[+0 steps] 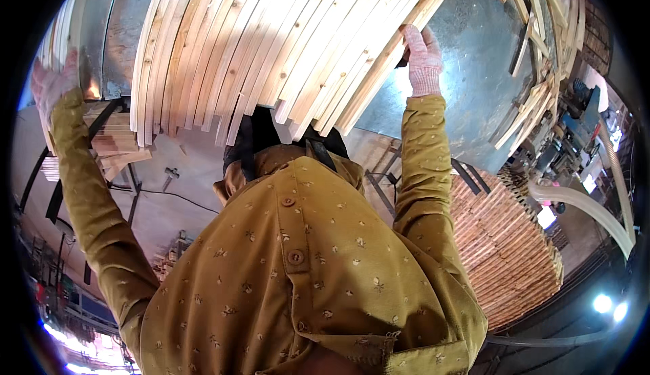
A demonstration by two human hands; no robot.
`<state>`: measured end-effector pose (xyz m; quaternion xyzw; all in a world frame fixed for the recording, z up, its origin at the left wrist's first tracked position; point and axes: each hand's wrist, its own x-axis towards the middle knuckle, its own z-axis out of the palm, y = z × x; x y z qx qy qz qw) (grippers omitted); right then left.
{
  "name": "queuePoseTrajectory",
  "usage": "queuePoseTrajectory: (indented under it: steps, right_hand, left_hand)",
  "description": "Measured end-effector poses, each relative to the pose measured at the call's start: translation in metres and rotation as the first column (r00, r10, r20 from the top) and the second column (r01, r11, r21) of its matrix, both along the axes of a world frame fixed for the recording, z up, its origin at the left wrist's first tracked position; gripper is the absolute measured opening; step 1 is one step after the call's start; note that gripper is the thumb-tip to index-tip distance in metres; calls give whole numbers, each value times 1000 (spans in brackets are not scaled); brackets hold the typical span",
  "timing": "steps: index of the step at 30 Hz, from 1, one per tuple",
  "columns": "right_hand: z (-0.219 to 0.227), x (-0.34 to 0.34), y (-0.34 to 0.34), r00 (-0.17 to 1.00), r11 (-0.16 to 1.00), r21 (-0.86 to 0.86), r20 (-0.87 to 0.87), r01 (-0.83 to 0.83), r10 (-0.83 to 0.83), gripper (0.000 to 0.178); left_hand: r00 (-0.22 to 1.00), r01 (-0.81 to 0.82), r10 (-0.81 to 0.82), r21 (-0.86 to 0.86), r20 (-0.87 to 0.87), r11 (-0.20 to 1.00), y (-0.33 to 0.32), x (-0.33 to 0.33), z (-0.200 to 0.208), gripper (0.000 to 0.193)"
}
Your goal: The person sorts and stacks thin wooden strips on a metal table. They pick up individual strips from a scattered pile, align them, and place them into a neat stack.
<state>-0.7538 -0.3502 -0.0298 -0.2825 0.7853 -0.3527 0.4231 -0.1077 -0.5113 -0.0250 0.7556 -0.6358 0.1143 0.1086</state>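
A broad row of pale wooden strips (271, 43) lies side by side on a grey metal table (467, 57), their near ends uneven. My right hand (424, 57), in a pinkish-white knitted glove, grips the outer edge of the rightmost wooden strip (379, 70); some fingers are hidden behind it. At the far left, my left hand (53, 87), gloved alike, has thumb and fingers around the near ends of another group of wooden strips (64, 26). The picture's rim blurs that grip, and how many strips it takes in cannot be seen.
Loose offcuts (535, 104) pile along the table's right side. Below right stands a large stack of wooden strips (504, 246). Shorter wood pieces (118, 141) sit beneath the table at left. A hammer-like tool (170, 177) lies on the floor; a pale hose (582, 202) curves at right.
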Motion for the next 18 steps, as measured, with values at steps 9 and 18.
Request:
queuePoseTrajectory:
  steps: [9, 18]
  right_hand:
    - [-8, -4, -4, 999, 997, -64, -15, -31, 30, 36]
    - [-16, 37, 10, 725, 964, 15, -656, -267, 211, 78]
  left_hand:
    - [555, 648, -609, -165, -567, 744, 156, -283, 92, 54]
    - [-47, 408, 492, 433, -870, 804, 321, -345, 81, 16]
